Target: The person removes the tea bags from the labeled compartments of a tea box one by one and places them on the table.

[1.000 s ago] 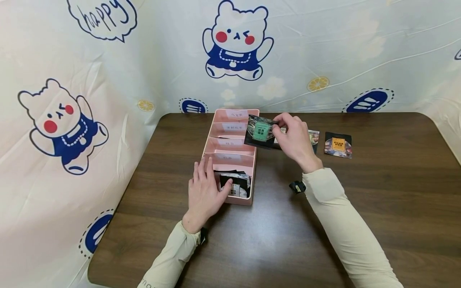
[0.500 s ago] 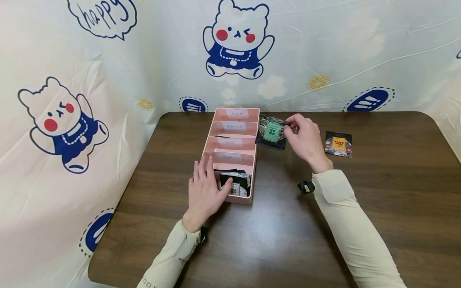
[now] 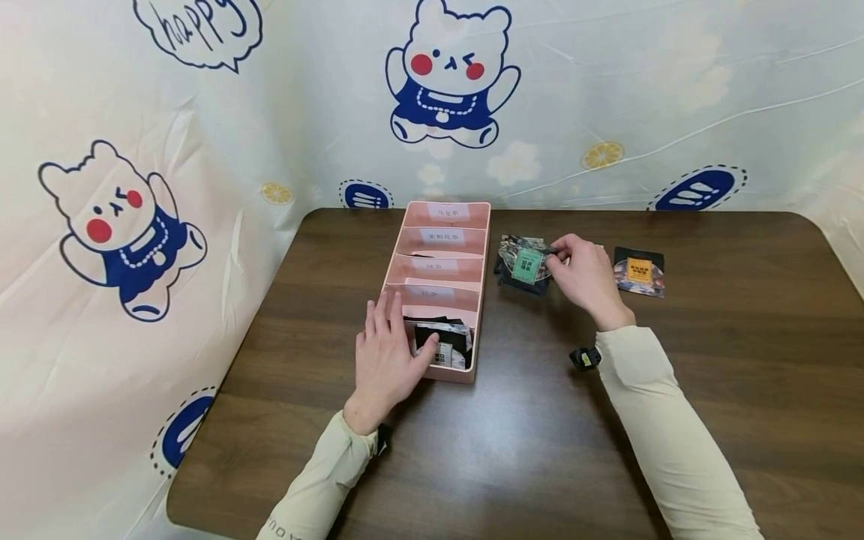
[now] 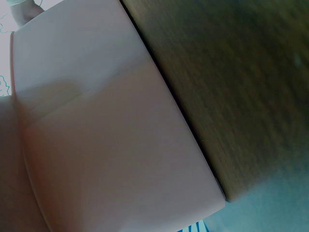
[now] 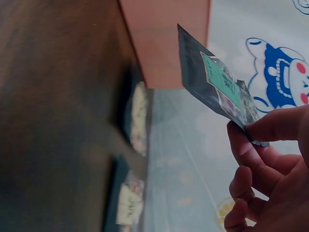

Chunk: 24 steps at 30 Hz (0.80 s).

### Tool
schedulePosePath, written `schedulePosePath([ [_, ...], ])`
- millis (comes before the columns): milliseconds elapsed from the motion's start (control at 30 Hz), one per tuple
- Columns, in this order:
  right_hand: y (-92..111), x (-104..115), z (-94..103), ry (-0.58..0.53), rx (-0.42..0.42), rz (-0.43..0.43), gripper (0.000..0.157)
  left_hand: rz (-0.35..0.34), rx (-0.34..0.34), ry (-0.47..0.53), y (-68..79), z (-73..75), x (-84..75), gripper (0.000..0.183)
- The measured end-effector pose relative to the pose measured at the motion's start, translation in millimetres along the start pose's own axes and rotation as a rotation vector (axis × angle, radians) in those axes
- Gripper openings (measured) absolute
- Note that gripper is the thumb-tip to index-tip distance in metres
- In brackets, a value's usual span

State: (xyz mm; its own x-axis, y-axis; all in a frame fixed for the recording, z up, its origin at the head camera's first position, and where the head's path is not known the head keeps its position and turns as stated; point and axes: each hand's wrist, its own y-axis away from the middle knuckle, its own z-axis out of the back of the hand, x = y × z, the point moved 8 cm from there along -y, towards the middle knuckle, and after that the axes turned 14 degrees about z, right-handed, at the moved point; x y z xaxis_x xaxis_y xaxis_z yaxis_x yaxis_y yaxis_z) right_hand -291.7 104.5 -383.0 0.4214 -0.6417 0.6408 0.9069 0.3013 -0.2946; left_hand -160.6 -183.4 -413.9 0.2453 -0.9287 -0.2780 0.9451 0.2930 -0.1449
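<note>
With thumb and fingertips, my right hand (image 3: pixel 589 279) pinches the edge of a black tea sachet (image 3: pixel 527 265) with a green label. The right wrist view shows this sachet (image 5: pixel 215 79) tilted and raised above the table. Behind it, mostly covered in the head view, lies another sachet (image 5: pixel 138 118). My left hand (image 3: pixel 385 358) rests on the left rim of a pink divided box (image 3: pixel 478 307), fingers extended, thumb over the nearest compartment. Several black and white sachets (image 3: pixel 442 335) stand in that compartment. Only the box's outer wall (image 4: pixel 106 154) shows large in the left wrist view.
An orange-labelled sachet (image 3: pixel 639 271) lies flat on the brown wooden table (image 3: pixel 729 360), right of my right hand. Paper labels (image 3: pixel 442 237) mark the box's compartments. A printed cloth (image 3: pixel 560 90) hangs behind and left of the table.
My right hand has carried the green-labelled sachet rightward, away from the box, and slightly nearer to me. My left hand has stayed on the box.
</note>
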Motion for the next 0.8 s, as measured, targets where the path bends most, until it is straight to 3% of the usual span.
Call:
schedulePosePath([
  [600,14.3,-16.9,-54.5,0.021,0.365,-0.023,0.025,-0.005,0.0,0.009,-0.4,0.1,0.8,0.089],
  [800,16.6,-13.4,-63.0,0.067,0.433,-0.026,0.027,-0.001,0.006,0.011,0.0,0.3,1.0,0.089],
])
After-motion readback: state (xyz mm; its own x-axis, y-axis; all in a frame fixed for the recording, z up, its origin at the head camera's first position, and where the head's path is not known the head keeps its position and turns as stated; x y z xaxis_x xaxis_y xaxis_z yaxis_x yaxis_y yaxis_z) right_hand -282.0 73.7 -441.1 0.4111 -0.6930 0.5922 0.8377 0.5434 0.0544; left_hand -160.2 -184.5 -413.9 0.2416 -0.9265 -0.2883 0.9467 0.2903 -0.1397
